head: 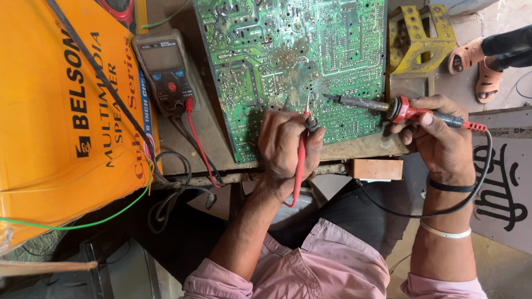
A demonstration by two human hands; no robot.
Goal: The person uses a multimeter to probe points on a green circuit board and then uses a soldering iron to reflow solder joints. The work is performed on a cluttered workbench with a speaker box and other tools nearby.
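A large green circuit board (295,36) lies solder side up on a wooden bench (196,138). My left hand (288,150) grips a red probe (300,159), its thin tip touching the board near the lower middle. My right hand (439,140) holds a red-handled soldering iron (384,106) whose dark tip reaches onto the board just right of the probe tip. A black cord runs from the iron under my right wrist.
A grey multimeter (165,70) with red and black leads sits left of the board. A big yellow carton (35,111) fills the left. A yellow metal stand (419,37) is right of the board. Another person's sandalled feet (474,67) are at far right.
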